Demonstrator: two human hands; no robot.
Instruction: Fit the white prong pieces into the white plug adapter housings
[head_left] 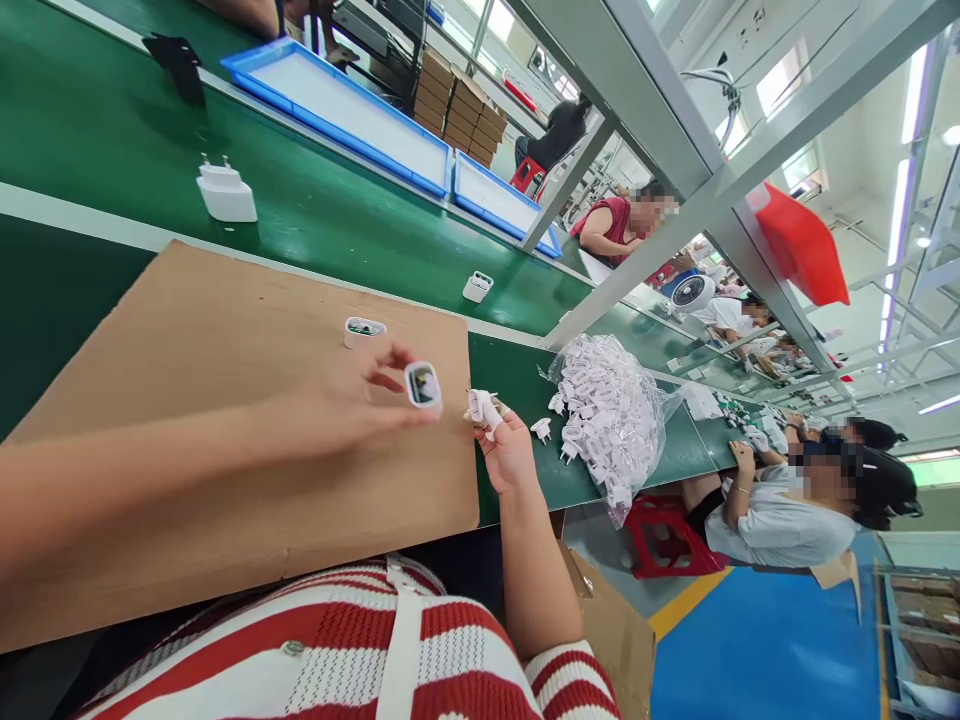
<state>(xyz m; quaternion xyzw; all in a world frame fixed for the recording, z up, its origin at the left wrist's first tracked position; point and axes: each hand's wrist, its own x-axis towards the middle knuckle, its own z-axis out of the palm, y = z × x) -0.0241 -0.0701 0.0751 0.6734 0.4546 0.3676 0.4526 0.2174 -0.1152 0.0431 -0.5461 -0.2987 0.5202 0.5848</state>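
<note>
My left hand [358, 395], somewhat blurred, reaches in from the left. It pinches a white charger housing [424, 386] whose open end faces me, with dark and green parts inside. My right hand [511, 452] is closed around a small white plug piece [477, 405], near the cardboard's right edge; white wrapping covers a finger. Another open charger housing [365, 332], green circuitry inside, stands on the cardboard sheet [247, 420] beyond my left hand. Right of my right hand, a loose white plug cap [541, 430] lies beside a clear bag of many plug caps [611, 400].
Across a white strip, a white two-pin charger [226, 192] and a white housing [478, 287] stand on the green bench [330, 235]. Blue-rimmed trays [345, 110] line the far side. A metal frame post [592, 310] rises past the bag. A co-worker [780, 500] sits at right.
</note>
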